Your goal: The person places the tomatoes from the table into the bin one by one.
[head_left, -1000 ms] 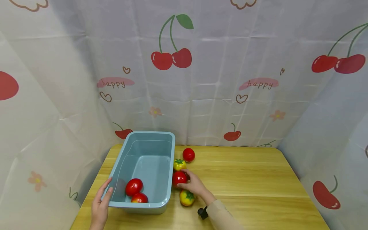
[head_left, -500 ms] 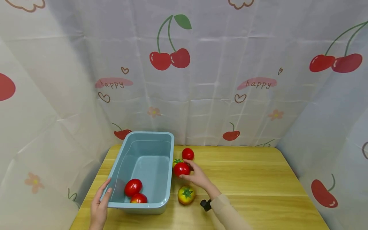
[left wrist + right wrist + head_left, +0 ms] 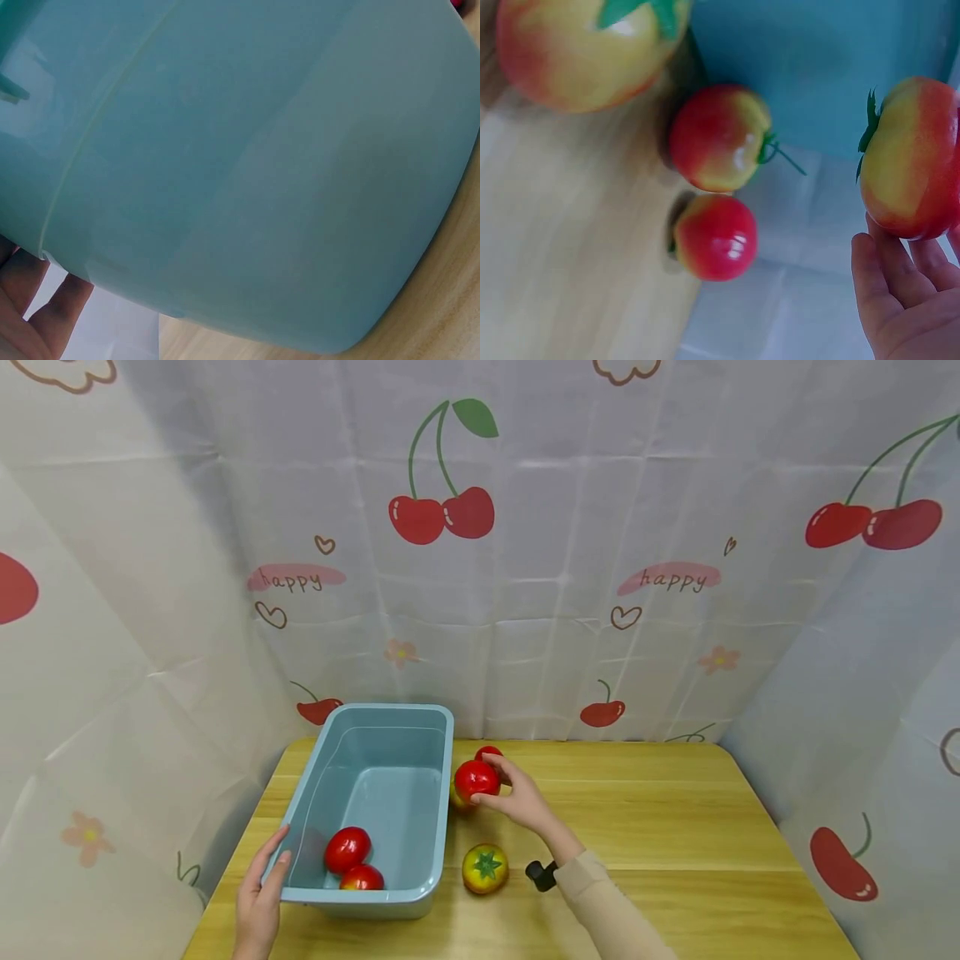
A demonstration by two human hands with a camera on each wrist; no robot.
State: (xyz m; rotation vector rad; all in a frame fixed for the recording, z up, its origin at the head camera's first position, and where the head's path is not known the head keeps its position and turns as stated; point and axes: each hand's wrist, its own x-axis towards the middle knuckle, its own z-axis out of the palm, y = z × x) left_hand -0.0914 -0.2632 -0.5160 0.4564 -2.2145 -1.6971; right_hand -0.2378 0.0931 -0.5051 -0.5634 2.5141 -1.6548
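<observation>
One left hand (image 3: 258, 893) is farthest to my left, at the near corner of a blue-grey plastic bin (image 3: 440, 860). Its thumb and index finger are spread apart and fairly straight, with their tips at the rim; how the remaining fingers lie I cannot tell. The bin sits on a yellowish wooden table (image 3: 645, 827). Inside, at its near end, lie two shiny red tomatoes, a rear one (image 3: 348, 850) and a front one (image 3: 362, 878), close together.

Just right of the bin is a yellow tomato (image 3: 459, 798), largely hidden from above by the held tomato (image 3: 477, 779). That one is glossy red, with a yellow patch and green leaves visible from the right wrist. It is up off the table, outside the bin, with the thumb and fingers of the right hand (image 3: 520, 795) curled round it. Nearer the person, apart from the rest, stands a yellow-and-red tomato (image 3: 485, 869), its green star upward. A small red tomato (image 3: 489, 751) peeps out behind the held one.

Farther right come a small black object (image 3: 541, 876) at the wrist and a beige sleeve (image 3: 611, 906). White cloth (image 3: 540, 635) printed with cherries hangs behind the table.
</observation>
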